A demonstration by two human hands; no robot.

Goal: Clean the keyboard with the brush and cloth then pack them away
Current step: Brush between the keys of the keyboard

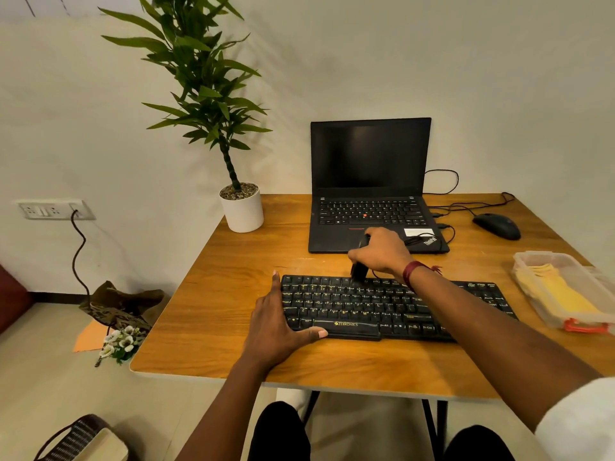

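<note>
A black keyboard (pixel 372 306) lies across the near middle of the wooden table (pixel 226 261). My left hand (pixel 278 322) lies flat against the keyboard's left end, thumb along its front edge, fingers spread. My right hand (pixel 381 249) holds a black brush (pixel 359 266) upright, with its bristle end down on the keyboard's top key row. A yellow cloth (pixel 559 289) lies folded inside a clear plastic box (pixel 532 261) at the table's right edge.
An open black laptop (pixel 369 181) stands behind the keyboard. A black mouse (pixel 497 226) and cables lie at the back right. A white-potted plant (pixel 241 207) stands at the back left corner. A bag and flowers lie on the floor to the left.
</note>
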